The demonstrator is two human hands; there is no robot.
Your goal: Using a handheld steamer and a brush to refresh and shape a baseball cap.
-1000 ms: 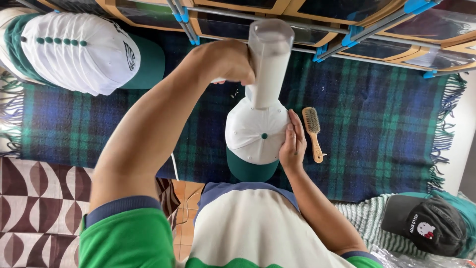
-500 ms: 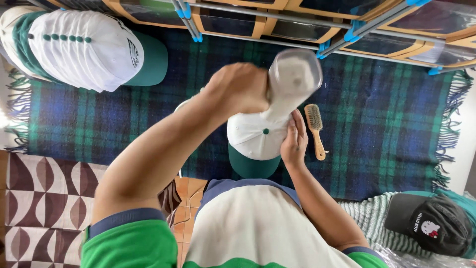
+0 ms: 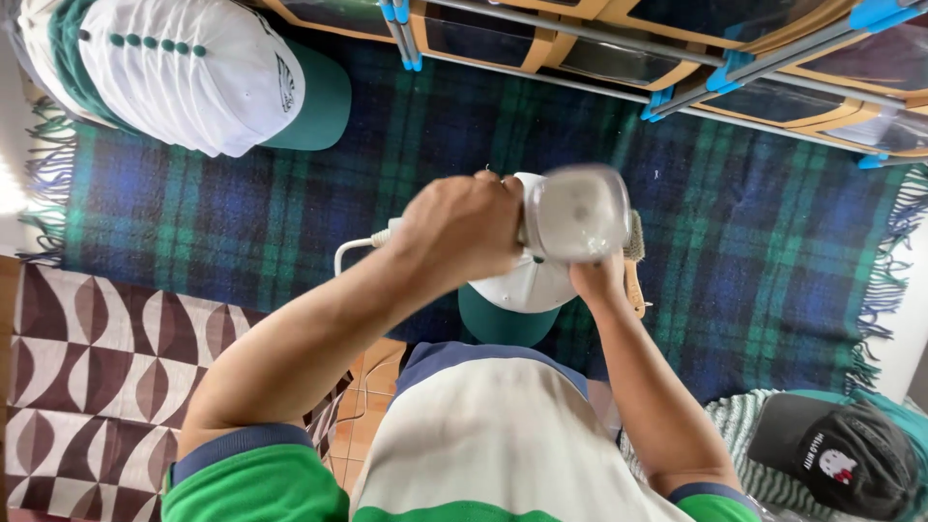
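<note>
The left hand (image 3: pixel 462 230) is wrapping its fingers fully around the handle of a white handheld garment steamer (image 3: pixel 577 213), whose clear, blurred water tank is pointing up toward the camera. The closed grip is keeping the steamer's head angled down over the cap below the knuckles, and a white cord (image 3: pixel 350 250) is trailing out from behind the wrist, away from the fingers.

Just under and beside those fingers, a white cap with a green brim (image 3: pixel 517 295) is sitting on the plaid blanket (image 3: pixel 242 222), brim turned toward the person's body. The right hand (image 3: pixel 597 278) is pressing against the cap's crown on the side away from the left hand, apparently steadying it so the fabric stays taut beneath the steamer. Its fingers are mostly hidden behind the tank, so I cannot tell how far they are curled; they seem to be resting on the cap rather than closing around it.

A wooden-handled brush (image 3: pixel 635 271) is lying just past the right hand's outer edge, partly covered by the tank, within easy reach. Well beyond the left hand's fingers, toward the far corner of the blanket, a stack of matching white-and-green caps (image 3: pixel 184 72) is nested together. Behind the right forearm, near the elbow, a dark cap (image 3: pixel 836 454) is resting on a striped green cloth (image 3: pixel 730 420). A wood-framed rack with blue clips (image 3: pixel 696 58) is standing along the blanket's far edge.
</note>
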